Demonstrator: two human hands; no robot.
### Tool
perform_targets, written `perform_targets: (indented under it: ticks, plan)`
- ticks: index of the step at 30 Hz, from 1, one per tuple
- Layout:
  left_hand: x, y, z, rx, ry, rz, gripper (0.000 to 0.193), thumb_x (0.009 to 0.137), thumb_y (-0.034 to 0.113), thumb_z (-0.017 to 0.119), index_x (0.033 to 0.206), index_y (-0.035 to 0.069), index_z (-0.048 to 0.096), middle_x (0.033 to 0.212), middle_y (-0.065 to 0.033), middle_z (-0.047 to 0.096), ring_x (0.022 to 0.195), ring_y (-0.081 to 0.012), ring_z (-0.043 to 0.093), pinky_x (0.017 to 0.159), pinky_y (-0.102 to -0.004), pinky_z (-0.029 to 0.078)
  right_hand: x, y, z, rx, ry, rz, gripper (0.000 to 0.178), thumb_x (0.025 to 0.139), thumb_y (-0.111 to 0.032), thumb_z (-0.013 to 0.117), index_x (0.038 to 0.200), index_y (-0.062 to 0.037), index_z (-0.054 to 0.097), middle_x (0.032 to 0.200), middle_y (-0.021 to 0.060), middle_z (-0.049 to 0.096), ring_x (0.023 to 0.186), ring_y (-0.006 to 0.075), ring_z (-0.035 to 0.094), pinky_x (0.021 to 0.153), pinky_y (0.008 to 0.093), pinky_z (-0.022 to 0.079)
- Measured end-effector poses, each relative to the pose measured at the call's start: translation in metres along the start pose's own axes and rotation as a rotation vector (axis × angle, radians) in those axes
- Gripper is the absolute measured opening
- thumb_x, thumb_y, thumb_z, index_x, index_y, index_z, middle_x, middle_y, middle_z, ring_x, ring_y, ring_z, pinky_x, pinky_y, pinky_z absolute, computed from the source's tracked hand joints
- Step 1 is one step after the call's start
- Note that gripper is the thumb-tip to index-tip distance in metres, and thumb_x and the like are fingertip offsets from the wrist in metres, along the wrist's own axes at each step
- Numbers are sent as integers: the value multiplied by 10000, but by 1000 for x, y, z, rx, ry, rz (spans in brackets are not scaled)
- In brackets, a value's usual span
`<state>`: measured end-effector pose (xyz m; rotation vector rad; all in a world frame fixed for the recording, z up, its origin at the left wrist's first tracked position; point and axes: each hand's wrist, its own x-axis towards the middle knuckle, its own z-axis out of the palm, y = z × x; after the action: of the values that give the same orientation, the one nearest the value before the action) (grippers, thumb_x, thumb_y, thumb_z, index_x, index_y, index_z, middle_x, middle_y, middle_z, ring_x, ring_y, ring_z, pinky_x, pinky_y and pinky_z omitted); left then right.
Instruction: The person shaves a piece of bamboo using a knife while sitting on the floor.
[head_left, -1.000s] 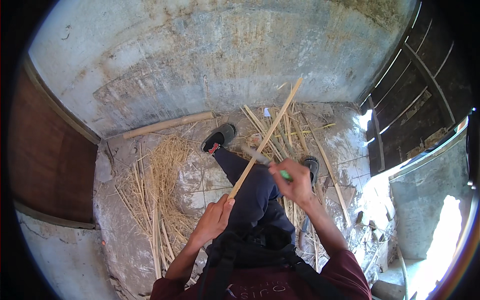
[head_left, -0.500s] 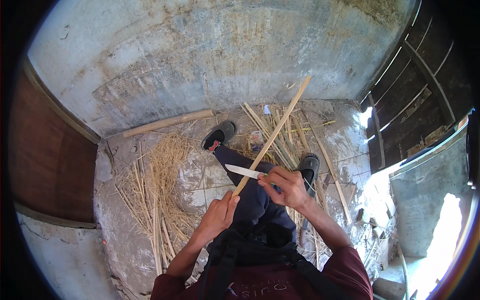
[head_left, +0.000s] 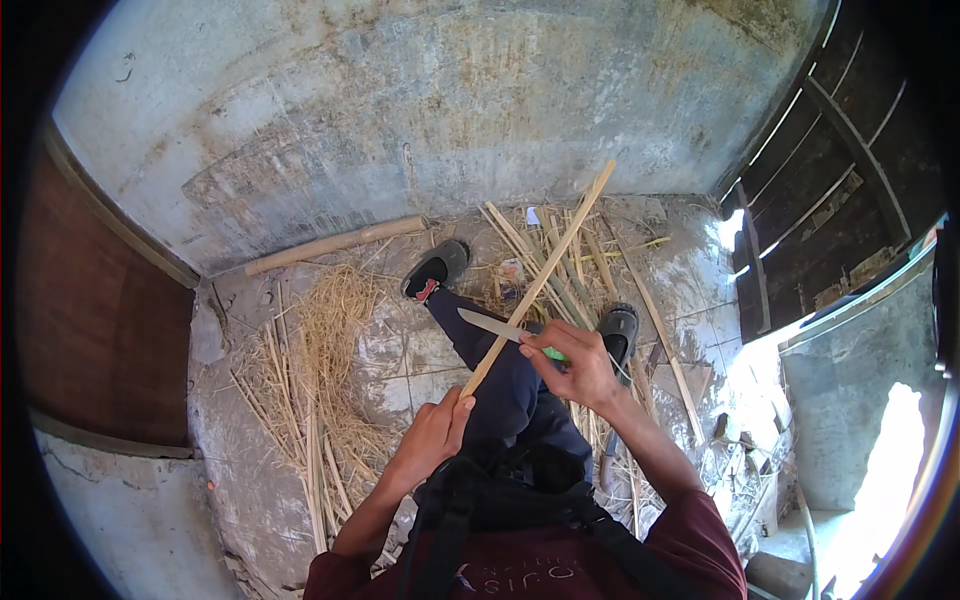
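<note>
My left hand (head_left: 430, 440) is closed round the near end of a long split bamboo strip (head_left: 553, 257), which slants away up and to the right. In my right hand (head_left: 578, 368) is a knife (head_left: 490, 325), gripped by its handle, of which a bit of green shows between the fingers. The pale blade lies across the strip, a little beyond my left hand, with its tip pointing left. Both hands are above my thighs, and the strip passes over my leg.
Curly shavings (head_left: 335, 340) and thin strips are heaped on the left of the tiled floor. A bamboo pole (head_left: 335, 245) lies along the wall (head_left: 400, 110). More split bamboo pieces (head_left: 565, 270) lie between and beyond my shoes (head_left: 440, 268). Rubble (head_left: 750, 445) is at the right.
The knife blade has slid along the strip, slightly away from my left hand, and its angle has turned a little. The strip's far end has dipped slightly; my left hand has hardly moved.
</note>
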<state>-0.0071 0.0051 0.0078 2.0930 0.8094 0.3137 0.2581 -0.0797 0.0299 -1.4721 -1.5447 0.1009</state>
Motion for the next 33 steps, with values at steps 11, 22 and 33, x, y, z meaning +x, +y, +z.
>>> perform_targets:
  ticks: [11, 22, 33]
  plan:
    - [0, 2, -2, 53, 31, 42, 341, 1151, 294, 481, 1191, -29, 581, 655, -310, 597, 661, -555, 618, 620, -629, 444, 4, 5, -6, -107, 5, -109, 103, 900, -98, 839, 975, -55, 783, 804, 75, 654, 602, 266, 653, 523, 392, 505]
    - [-10, -2, -3, 2, -2, -49, 349, 1154, 302, 484, 1150, -33, 581, 641, -307, 577, 649, -555, 613, 596, -604, 437, 20, 38, -33, -145, 142, -24, 76, 893, -16, 811, 924, 16, 750, 843, 156, 725, 734, 332, 718, 646, 399, 544]
    - [-10, 1, -5, 11, -29, -56, 336, 1149, 290, 495, 1166, -33, 583, 620, -295, 576, 619, -542, 610, 570, -592, 433, 21, 31, -29, -118, 71, 1, 86, 901, -7, 800, 936, 43, 739, 883, 171, 762, 766, 306, 753, 677, 373, 557]
